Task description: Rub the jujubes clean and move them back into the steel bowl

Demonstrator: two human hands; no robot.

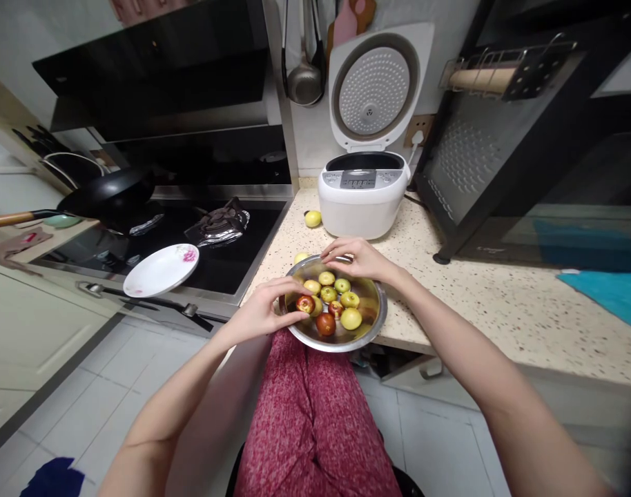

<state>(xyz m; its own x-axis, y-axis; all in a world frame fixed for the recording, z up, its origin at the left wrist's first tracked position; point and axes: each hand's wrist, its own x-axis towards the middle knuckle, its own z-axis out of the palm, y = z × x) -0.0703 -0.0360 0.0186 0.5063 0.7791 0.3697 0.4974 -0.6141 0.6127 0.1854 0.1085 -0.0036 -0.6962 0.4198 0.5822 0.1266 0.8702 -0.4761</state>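
Observation:
A shallow metal bowl of several yellow-green and red-brown jujubes sits at the counter's front edge, above my lap. My left hand is over its left side, thumb and fingers closed around a reddish-brown jujube. At the far rim is my right hand; its thumb dips inside and its fingers lie over the edge, so it seems to grip the bowl. The fingers partly hide that stretch of rim. Behind the bowl, a yellow jujube shows on the counter.
An open white rice cooker stands behind the bowl, with another yellow jujube beside it. To the left, a floral white plate overhangs the stove's front edge, and a black wok rests on a burner. A dark oven is at right.

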